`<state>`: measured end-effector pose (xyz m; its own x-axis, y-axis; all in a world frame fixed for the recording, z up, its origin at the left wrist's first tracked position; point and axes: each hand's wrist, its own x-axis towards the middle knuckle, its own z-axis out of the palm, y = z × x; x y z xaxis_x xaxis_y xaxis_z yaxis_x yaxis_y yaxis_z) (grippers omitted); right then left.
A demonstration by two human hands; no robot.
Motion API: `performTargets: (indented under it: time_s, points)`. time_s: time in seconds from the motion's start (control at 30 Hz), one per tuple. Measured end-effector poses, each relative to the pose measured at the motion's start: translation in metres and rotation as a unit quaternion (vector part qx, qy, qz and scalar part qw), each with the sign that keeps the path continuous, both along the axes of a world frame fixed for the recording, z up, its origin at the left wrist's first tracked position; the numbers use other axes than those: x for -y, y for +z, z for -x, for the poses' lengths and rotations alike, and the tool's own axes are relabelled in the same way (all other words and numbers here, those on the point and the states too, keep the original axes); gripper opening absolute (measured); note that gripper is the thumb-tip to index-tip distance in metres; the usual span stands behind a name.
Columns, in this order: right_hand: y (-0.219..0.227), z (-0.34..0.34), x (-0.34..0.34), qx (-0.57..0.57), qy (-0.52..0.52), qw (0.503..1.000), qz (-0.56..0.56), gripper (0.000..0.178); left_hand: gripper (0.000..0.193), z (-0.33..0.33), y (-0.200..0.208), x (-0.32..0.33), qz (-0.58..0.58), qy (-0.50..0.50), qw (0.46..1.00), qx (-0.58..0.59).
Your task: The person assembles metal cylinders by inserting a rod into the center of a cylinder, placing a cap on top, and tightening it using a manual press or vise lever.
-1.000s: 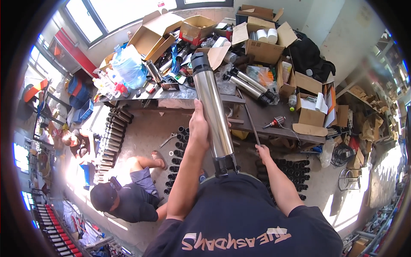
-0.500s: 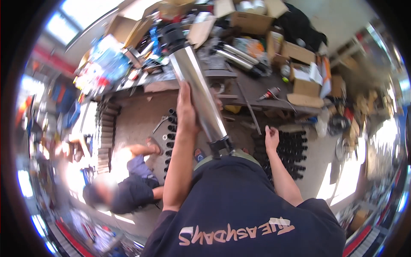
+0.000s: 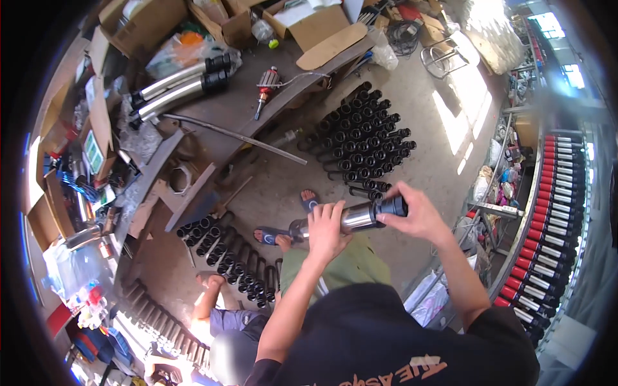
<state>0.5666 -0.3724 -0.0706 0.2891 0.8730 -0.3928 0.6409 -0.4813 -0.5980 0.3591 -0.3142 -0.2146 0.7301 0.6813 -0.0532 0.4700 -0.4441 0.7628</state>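
A shiny silver metal cylinder point(image 3: 358, 217) lies roughly level in front of my body. My left hand point(image 3: 329, 228) is closed around its middle. At its right end is a black end cap point(image 3: 391, 207), which my right hand point(image 3: 418, 212) grips with thumb below and fingers above. Part of the cylinder's left end shows beyond my left hand, over my sandalled foot. Whether the cap is fully seated cannot be seen.
The workbench point(image 3: 238, 109) carries two silver cylinders point(image 3: 183, 87), a red-handled tool point(image 3: 267, 87) and a metal rod point(image 3: 244, 136). Black tubular parts point(image 3: 364, 135) stand on the floor. A person point(image 3: 238, 321) sits at lower left. Red-and-silver cylinders point(image 3: 541, 231) line the right.
My body has turned right, away from the bench. The cylinder has swung from steeply tilted to nearly level. My right hand, earlier apart from it, now grips its black end cap.
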Motion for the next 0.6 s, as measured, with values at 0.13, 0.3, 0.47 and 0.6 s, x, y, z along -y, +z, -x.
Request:
performTargets:
  time_s: [0.13, 0.3, 0.47, 0.6]
  points:
    - [-0.265, -0.009, 0.082, 0.007, -0.151, 0.983, 0.101, 0.056, 0.057, 0.023, -0.179, 0.052, 0.093, 0.044, 0.971, -0.216]
    - [-0.568, 0.007, 0.109, 0.138, -0.291, 0.926, 0.196, 0.064, 0.033, 0.18, -0.317, 0.107, 0.227, 0.201, 0.906, -0.296]
    - [-0.692, -0.044, 0.116, 0.246, -0.418, 0.858, 0.167, 0.071, 0.032, 0.326, -0.337, 0.141, 0.256, 0.315, 0.813, -0.417]
    - [-0.701, -0.084, 0.134, 0.27, -0.438, 0.832, 0.207, 0.076, 0.039, 0.377, -0.349, 0.191, 0.25, 0.37, 0.76, -0.471]
